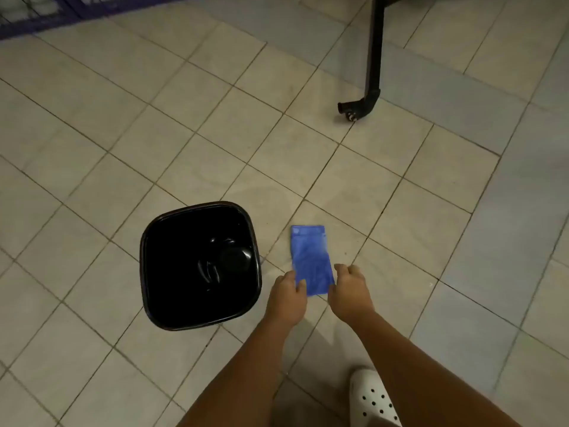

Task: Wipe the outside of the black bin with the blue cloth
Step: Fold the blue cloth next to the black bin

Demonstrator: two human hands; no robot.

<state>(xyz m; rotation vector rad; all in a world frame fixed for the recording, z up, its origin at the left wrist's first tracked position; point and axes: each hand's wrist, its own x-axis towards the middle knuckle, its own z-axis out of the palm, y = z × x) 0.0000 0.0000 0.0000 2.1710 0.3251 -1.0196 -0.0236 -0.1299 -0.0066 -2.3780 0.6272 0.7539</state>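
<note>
Head view: at the bottom right of the frame, closest to the camera, is the toe of a white perforated clog on the tiled floor. Two bare forearms rise from the bottom edge towards the lower centre. The hands sit close together, with only the width of the cloth between them. The left hand pinches the near left corner of the blue cloth, its fingertips curled over the edge. The right hand grips the near right edge with its fingers bent in.

The blue cloth is folded into a narrow rectangle and stretches away from the hands towards the middle of the frame. Its far end is free. Whether that end lies on the floor or hangs just above it cannot be told.

Just left of the cloth and the left hand, in the lower left-centre, the black bin stands upright on the floor with its mouth open to the camera. It does not touch the cloth or either hand. Its opening is a rounded square with a thin glossy rim. Inside, only shiny black walls and a few curved highlights around a round base can be seen, and whether anything lies in it cannot be told.

Farther off, at the upper right, a black metal leg comes down to a bent foot on the tiles. A dark purple frame crosses the upper left corner.
</note>
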